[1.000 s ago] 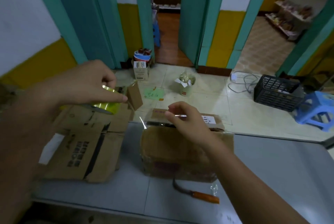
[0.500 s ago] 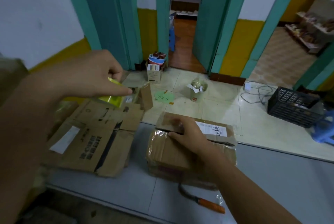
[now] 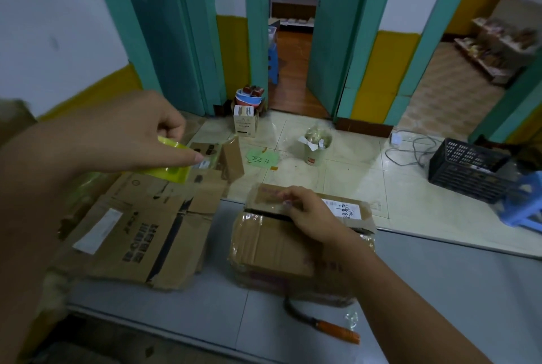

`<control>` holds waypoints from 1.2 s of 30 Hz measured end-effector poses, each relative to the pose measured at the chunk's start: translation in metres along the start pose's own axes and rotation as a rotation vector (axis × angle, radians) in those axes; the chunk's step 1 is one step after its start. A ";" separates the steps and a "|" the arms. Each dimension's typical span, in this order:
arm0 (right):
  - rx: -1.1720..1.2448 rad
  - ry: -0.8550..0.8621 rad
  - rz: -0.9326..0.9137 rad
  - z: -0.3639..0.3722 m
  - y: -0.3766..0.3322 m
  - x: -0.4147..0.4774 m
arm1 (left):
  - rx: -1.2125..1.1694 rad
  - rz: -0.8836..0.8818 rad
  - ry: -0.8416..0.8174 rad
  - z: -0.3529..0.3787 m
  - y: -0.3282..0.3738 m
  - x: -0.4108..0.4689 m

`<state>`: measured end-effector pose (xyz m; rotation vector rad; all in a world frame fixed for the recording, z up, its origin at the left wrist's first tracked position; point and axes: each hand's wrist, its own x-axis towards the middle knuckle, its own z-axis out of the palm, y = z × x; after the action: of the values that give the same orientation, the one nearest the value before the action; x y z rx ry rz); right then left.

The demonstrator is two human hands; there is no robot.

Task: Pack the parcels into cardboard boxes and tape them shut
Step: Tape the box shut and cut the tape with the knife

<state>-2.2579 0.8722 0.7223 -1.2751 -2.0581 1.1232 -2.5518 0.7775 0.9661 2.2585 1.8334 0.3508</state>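
Left grip (image 3: 137,134) curled round a yellow tape holder (image 3: 173,173), held up over flat cardboard (image 3: 140,243) at the left. Right grip (image 3: 311,214) holding nothing, fingers laid out on the far flap of the brown box (image 3: 272,255). Box in the middle of the grey surface (image 3: 440,290), white label (image 3: 343,209) on that flap. Orange-handled knife (image 3: 334,330) on the near side, blade reaching the box.

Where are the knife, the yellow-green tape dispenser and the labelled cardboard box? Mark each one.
knife (image 3: 337,331): head view, on its orange handle.
yellow-green tape dispenser (image 3: 171,174): head view, on the lower part of its body.
labelled cardboard box (image 3: 272,249): head view, on its bare near top flap.
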 end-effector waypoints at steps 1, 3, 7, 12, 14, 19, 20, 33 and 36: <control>-0.092 -0.020 -0.007 -0.001 0.005 0.004 | -0.005 0.002 -0.008 0.002 0.000 -0.001; -0.161 -0.062 0.006 -0.006 0.011 0.009 | -0.002 0.009 -0.020 0.005 -0.001 -0.002; -0.178 -0.084 -0.025 -0.016 0.016 0.012 | -0.020 0.010 -0.006 0.002 -0.009 -0.009; 0.085 0.026 0.018 -0.016 0.014 0.001 | -0.028 0.005 0.028 0.000 -0.018 -0.014; 0.191 0.082 0.018 -0.019 0.012 -0.002 | -0.029 0.004 0.042 -0.001 -0.021 -0.015; 0.341 0.169 0.002 -0.034 0.008 -0.007 | -0.050 -0.024 0.058 -0.001 -0.030 -0.013; 0.363 0.167 0.023 -0.038 0.007 -0.008 | -0.057 -0.029 0.054 0.001 -0.031 -0.012; 0.648 0.175 0.194 -0.105 0.015 -0.047 | -0.233 -0.031 -0.006 0.043 -0.045 0.009; 0.687 0.209 0.218 -0.118 0.025 -0.066 | -0.305 -0.008 -0.121 0.058 -0.051 0.020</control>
<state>-2.1287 0.8661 0.7691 -1.1985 -1.2279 1.5381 -2.5772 0.8068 0.8962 2.0196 1.6060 0.4485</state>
